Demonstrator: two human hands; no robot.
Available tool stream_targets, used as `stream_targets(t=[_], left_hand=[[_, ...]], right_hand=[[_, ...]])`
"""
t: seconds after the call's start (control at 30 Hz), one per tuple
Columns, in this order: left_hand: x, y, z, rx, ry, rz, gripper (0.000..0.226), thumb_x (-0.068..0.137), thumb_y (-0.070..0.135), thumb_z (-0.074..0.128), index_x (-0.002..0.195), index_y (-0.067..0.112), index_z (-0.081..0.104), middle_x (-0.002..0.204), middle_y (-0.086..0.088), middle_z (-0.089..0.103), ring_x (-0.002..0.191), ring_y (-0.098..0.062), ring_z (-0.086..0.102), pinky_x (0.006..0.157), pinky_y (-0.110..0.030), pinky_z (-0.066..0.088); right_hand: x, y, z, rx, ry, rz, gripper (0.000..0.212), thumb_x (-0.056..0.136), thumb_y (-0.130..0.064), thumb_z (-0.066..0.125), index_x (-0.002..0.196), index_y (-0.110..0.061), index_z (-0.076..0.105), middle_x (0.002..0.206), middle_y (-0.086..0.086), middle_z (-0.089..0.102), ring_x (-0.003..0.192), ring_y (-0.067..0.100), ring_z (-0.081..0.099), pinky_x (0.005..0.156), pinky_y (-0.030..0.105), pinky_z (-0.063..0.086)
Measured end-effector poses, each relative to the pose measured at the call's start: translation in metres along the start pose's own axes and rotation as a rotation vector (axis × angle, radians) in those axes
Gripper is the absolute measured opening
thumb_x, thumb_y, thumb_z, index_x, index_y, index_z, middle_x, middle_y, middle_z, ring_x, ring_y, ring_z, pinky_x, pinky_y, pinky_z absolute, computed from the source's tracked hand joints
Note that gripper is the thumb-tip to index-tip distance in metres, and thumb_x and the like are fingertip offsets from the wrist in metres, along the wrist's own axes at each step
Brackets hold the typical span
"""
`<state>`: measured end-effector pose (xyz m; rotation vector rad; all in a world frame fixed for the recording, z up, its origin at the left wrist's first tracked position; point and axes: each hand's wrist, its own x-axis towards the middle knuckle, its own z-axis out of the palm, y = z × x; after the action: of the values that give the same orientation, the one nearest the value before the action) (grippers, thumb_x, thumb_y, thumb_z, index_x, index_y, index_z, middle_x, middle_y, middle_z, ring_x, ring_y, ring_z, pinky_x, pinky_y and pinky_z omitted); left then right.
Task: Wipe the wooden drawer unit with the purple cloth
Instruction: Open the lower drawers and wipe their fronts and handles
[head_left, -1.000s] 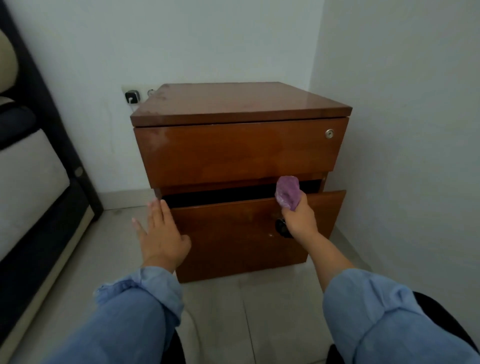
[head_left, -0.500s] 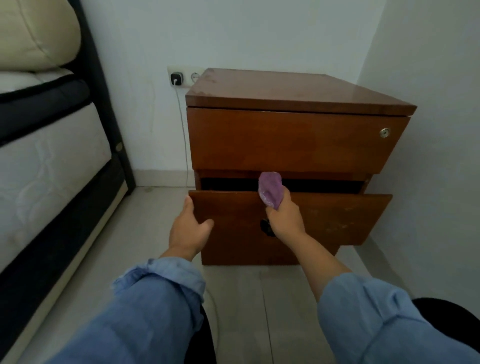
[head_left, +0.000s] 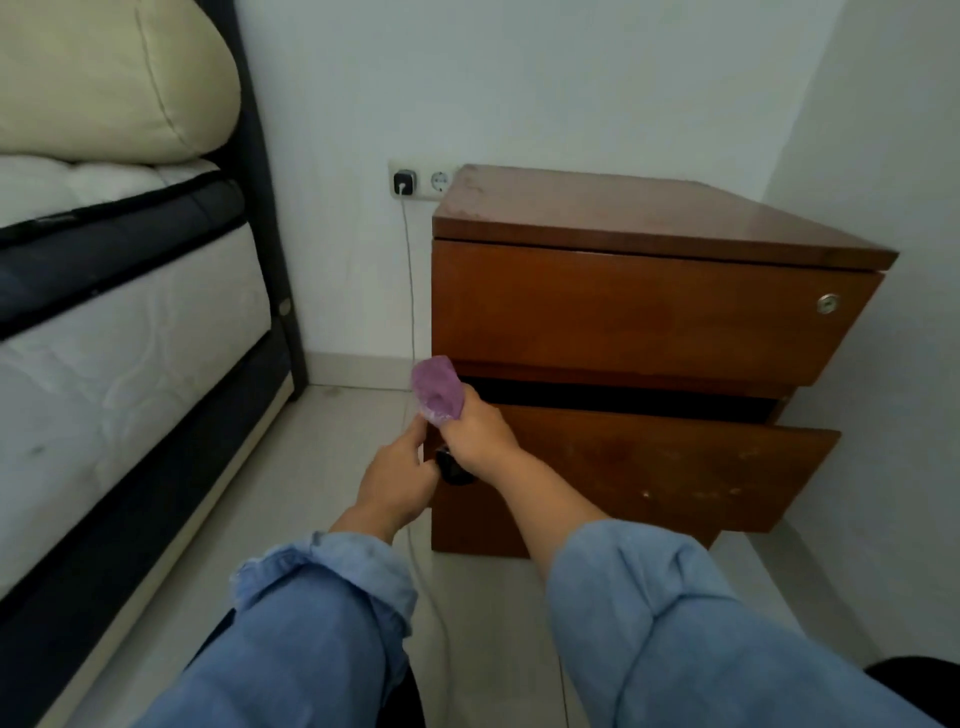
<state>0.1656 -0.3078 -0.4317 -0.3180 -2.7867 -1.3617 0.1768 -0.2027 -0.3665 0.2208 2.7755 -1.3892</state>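
Wiping well: your right hand (head_left: 475, 431) clenches the purple cloth (head_left: 437, 387); left hand (head_left: 397, 480) pinches the lower drawer (head_left: 649, 467) edge. Flatten cloth, sweep toward 3 o'clock.

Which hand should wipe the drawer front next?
Right hand: it already holds the bunched purple cloth at the open lower wooden drawer's top corner. Left hand only grips that drawer's edge.
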Motion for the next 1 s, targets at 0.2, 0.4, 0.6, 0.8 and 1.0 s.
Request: stream_targets(t=[0.2,0.4,0.6,0.8,1.0], left_hand=[[-0.008,-0.005,0.003,0.169,-0.07,0.019,0.071,0.083,0.024,0.061,0.145,0.031,0.028,0.135,-0.002,0.054,0.117,-0.022,0.054,0.105,-0.039,0.036],[-0.019,0.032,0.009,0.659,0.086,0.221,0.088,0.087,0.025,0.048,0.153,0.012,-0.009,0.161,-0.008,-0.012,0.148,-0.021,-0.012,0.112,-0.047,-0.015],[-0.022,0.062,0.033,0.889,-0.097,0.473,0.085,0.088,0.02,0.043,0.152,0.013,-0.012,0.158,-0.003,-0.023,0.141,-0.014,-0.026,0.113,-0.047,-0.02],[-0.015,0.064,0.058,1.014,-0.109,0.466,0.084,0.088,0.023,0.04,0.151,0.014,-0.016,0.157,-0.005,-0.026,0.137,-0.016,-0.031,0.108,-0.054,-0.024],[0.008,0.06,0.069,0.938,-0.058,0.467,0.088,0.087,0.027,0.045,0.15,0.014,-0.015,0.156,-0.002,-0.026,0.142,-0.015,-0.024,0.108,-0.052,-0.026]], right_hand=[[-0.007,-0.006,-0.021,0.391,-0.012,0.106,0.048,0.087,-0.014,0.053,0.134,-0.023,0.047,0.11,0.01,0.06,0.1,0.032,0.06,0.079,0.042,0.053],[-0.036,0.083,-0.091,1.006,0.456,0.28,0.062,0.089,-0.017,0.053,0.145,-0.027,0.029,0.117,0.021,0.058,0.07,0.029,0.061,0.044,0.026,0.045],[-0.063,0.154,-0.161,1.168,1.029,0.344,0.059,0.083,-0.016,0.056,0.139,-0.014,0.037,0.117,0.009,0.055,0.099,0.027,0.058,0.069,0.033,0.051],[-0.046,0.194,-0.194,0.954,0.948,0.51,0.033,0.095,-0.013,0.043,0.127,-0.015,0.049,0.115,0.012,0.055,0.11,0.035,0.056,0.081,0.043,0.049],[-0.022,0.21,-0.207,0.799,0.857,0.452,0.041,0.099,-0.015,0.038,0.14,-0.019,0.042,0.123,0.008,0.056,0.111,0.027,0.055,0.087,0.037,0.042]])
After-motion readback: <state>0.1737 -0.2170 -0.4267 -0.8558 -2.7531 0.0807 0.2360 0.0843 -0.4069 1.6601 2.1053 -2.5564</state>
